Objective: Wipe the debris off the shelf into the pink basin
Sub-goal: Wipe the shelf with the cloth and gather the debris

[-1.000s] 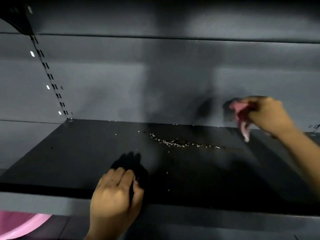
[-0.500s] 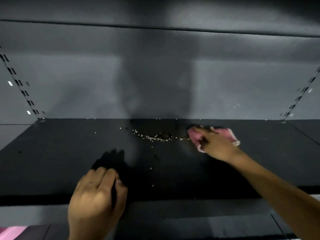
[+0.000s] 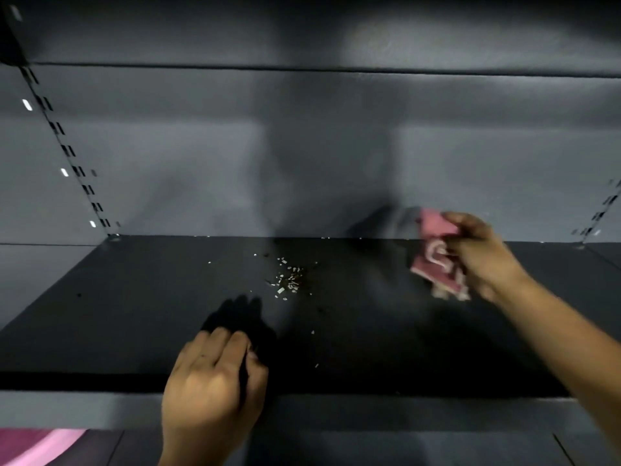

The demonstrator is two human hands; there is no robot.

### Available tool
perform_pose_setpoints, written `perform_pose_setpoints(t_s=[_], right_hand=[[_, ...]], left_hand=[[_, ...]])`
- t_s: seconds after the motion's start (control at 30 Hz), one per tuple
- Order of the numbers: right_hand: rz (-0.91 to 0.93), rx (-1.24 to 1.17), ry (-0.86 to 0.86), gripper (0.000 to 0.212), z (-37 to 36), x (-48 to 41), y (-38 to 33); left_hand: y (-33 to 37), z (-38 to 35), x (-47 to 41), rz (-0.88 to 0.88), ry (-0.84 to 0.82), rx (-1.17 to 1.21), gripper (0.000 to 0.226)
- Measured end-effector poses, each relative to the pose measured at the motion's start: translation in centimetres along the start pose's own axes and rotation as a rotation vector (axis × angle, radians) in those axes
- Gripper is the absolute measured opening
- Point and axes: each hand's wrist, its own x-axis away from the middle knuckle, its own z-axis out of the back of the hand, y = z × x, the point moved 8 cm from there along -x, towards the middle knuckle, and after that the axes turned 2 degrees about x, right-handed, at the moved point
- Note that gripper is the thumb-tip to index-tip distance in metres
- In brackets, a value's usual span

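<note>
A small heap of pale and dark debris (image 3: 289, 279) lies on the dark shelf (image 3: 134, 314), near its middle. My right hand (image 3: 484, 257) grips a pink cloth (image 3: 437, 257), lifted just above the shelf to the right of the heap; the cloth is blurred by motion. My left hand (image 3: 211, 388) rests palm down on the shelf's front edge, fingers together, holding nothing. A few loose specks (image 3: 314, 348) lie between the heap and the front edge. The pink basin (image 3: 37, 445) shows only as a corner at the bottom left, below the shelf.
A grey back panel (image 3: 201, 163) closes the shelf behind. Slotted uprights stand at the left (image 3: 67, 153) and right (image 3: 601, 213). Another shelf (image 3: 302, 28) hangs overhead. The grey front lip (image 3: 84, 408) of the shelf runs along the bottom.
My right hand pushed the debris leftward into a tighter heap with the cloth, then lifted and swung back to the right. The left hand stayed on the front edge.
</note>
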Motion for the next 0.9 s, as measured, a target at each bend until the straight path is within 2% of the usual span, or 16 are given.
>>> perform_pose_setpoints(t_s=[0.1, 0.17, 0.23, 0.33, 0.43, 0.57, 0.63, 0.73, 0.77, 0.83, 0.9], right_hand=[[-0.047, 0.762, 0.009, 0.02, 4.7, -0.1, 3.3], [-0.027, 0.986, -0.059, 0.049, 4.8, 0.0, 4.9], [0.041, 1.041, -0.187, 0.067, 2.5, 0.5, 5.2], [0.193, 1.054, -0.366, 0.069, -3.3, 2.4, 4.6], [0.438, 1.031, -0.479, 0.074, -11.4, 5.8, 3.3], [0.495, 0.72, -0.548, 0.06, -19.8, 8.7, 0.5], [0.444, 0.53, -0.426, 0.058, -19.4, 8.3, -1.9], [0.454, 0.314, -0.236, 0.052, -14.1, 7.0, -4.8], [0.468, 0.278, -0.236, 0.051, -11.8, 6.7, -5.0], [0.518, 0.368, -0.304, 0.055, -7.3, 6.8, -4.2], [0.429, 0.543, -0.427, 0.061, -3.0, 6.8, -0.5]], left_hand=[[0.2, 0.1, 0.1, -0.011, 0.021, -0.002, 0.029], [0.3, 0.2, 0.0, -0.01, 0.038, -0.002, 0.03], [0.3, 0.3, 0.0, -0.011, 0.045, -0.002, 0.03], [0.2, 0.3, 0.1, -0.003, 0.05, 0.008, 0.028], [0.0, 0.2, 0.1, 0.02, 0.046, 0.007, 0.026], [-0.4, 0.0, 0.2, 0.052, 0.018, 0.006, 0.024], [-0.5, 0.0, 0.2, 0.046, 0.014, 0.011, 0.023], [-0.5, 0.1, 0.3, 0.048, 0.018, 0.026, 0.022], [-0.4, 0.2, 0.3, 0.04, 0.028, 0.025, 0.022], [0.0, 0.4, 0.5, -0.014, 0.054, 0.032, 0.022], [0.6, 0.6, 0.7, -0.088, 0.081, 0.044, 0.025]])
